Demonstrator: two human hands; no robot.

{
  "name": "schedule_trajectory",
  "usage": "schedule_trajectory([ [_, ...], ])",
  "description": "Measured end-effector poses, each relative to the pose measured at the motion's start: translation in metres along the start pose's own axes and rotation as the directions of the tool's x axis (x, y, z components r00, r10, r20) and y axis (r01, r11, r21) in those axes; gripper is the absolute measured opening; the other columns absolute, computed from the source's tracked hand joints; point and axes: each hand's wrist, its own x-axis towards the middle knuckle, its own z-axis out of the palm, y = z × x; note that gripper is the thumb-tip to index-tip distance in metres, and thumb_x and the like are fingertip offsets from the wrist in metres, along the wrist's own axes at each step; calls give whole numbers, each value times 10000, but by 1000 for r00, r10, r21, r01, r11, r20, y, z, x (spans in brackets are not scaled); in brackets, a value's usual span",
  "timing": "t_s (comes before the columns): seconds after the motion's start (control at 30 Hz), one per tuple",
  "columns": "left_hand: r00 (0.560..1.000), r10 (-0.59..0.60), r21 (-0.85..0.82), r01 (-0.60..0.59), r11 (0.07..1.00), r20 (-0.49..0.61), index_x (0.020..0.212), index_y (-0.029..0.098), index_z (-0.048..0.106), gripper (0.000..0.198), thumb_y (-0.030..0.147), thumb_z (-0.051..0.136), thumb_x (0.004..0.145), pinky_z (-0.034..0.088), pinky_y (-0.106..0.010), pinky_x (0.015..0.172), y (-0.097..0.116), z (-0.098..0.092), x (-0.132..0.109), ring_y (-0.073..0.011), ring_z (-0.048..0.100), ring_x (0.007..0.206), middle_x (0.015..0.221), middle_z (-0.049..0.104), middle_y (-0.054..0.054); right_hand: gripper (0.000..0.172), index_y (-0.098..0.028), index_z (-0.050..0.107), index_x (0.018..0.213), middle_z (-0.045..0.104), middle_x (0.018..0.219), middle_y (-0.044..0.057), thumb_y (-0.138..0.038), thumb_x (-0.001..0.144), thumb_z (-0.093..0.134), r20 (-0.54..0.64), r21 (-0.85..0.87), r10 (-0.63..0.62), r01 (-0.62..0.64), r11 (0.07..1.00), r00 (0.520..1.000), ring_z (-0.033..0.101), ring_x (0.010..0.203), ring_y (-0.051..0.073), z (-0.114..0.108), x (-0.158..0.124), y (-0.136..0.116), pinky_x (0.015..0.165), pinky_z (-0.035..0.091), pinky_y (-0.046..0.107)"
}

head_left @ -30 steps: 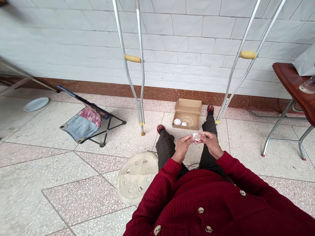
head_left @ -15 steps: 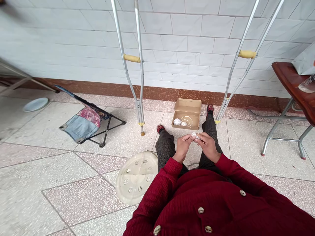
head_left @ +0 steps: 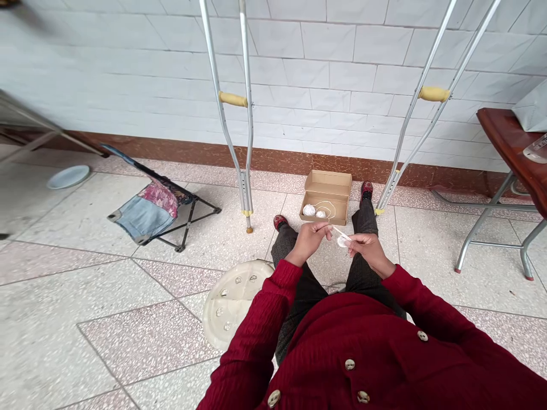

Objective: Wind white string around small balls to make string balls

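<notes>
My left hand (head_left: 313, 239) is closed in a pinch on white yarn (head_left: 339, 230), which spans the gap to my right hand as a pale straight line. Whether a thin hook lies along that line I cannot tell. In the fingers of my right hand (head_left: 368, 249) is a small round white yarn piece (head_left: 342, 241), perhaps crocheted. Beyond the hands, on the floor, an open cardboard box (head_left: 328, 181) holds two white yarn balls, the larger ball (head_left: 309, 210) and the smaller ball (head_left: 320, 214). A loose strand loops inside the box and runs toward my left hand.
Two metal crutches, the left crutch (head_left: 245, 191) and the right crutch (head_left: 391, 182), lean on the tiled wall. A folding chair (head_left: 147, 215) and a round pale lid (head_left: 233, 302) are at left. A brown table (head_left: 508, 136) stands at right.
My hands were together on the white piece and are now apart. The left hand has drawn leftward with the yarn, while the right keeps the piece.
</notes>
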Motion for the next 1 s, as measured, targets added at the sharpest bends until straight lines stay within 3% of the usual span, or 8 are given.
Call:
schedule_trajectory([
  [0.13,1000,-19,-23,18,1000,-21,589,173,659,365,396,549,857,409,-263,691,-9,12,14,-164,567,639,625,657,-13,210,-205,762,803,631,657,5,-402,739,726,100,-138,-127,141,980,987,565,482,126,3,-7,-8,473,468,267],
  [0.2,999,-36,-18,36,999,-6,561,175,644,371,388,550,850,407,-259,661,-15,21,12,-156,553,595,590,648,-8,209,-209,754,811,628,666,7,-406,760,707,75,-174,-167,178,969,983,573,490,132,2,-7,-12,470,470,267],
  [0.33,996,-64,9,64,998,60,551,182,639,372,379,539,849,405,-250,613,-25,42,-10,-150,540,538,541,640,1,251,-190,736,781,623,576,2,-435,725,730,-56,-160,-135,124,979,989,562,470,146,-5,0,-16,453,465,273],
  [0.5,995,-42,84,34,996,91,531,204,611,372,326,510,868,404,-260,624,-22,65,-35,-158,531,523,517,610,4,283,-181,709,748,630,566,5,-453,681,744,-124,-113,-88,74,991,988,555,481,148,-7,15,1,471,478,283],
  [0.67,995,66,197,-80,977,77,565,221,631,238,234,608,802,398,-335,810,-10,57,-32,-210,539,621,540,574,-23,236,-216,669,782,592,581,-25,-404,667,755,-134,-192,-119,92,977,984,522,481,134,-10,21,18,443,431,253],
  [0.8,975,184,270,-212,939,124,698,228,693,170,192,580,820,319,-411,995,-3,47,-25,-221,551,653,617,618,-38,180,-234,699,804,605,645,-16,-339,672,762,-73,-269,-155,130,954,985,499,494,126,-14,13,20,461,407,250],
  [1.0,964,233,316,-262,912,127,718,222,696,176,212,574,845,269,-414,1046,1,26,-2,-212,570,715,674,644,-35,194,-214,712,799,635,714,14,-398,735,716,37,-228,-131,135,964,991,560,544,139,-10,-2,15,507,460,272],
])
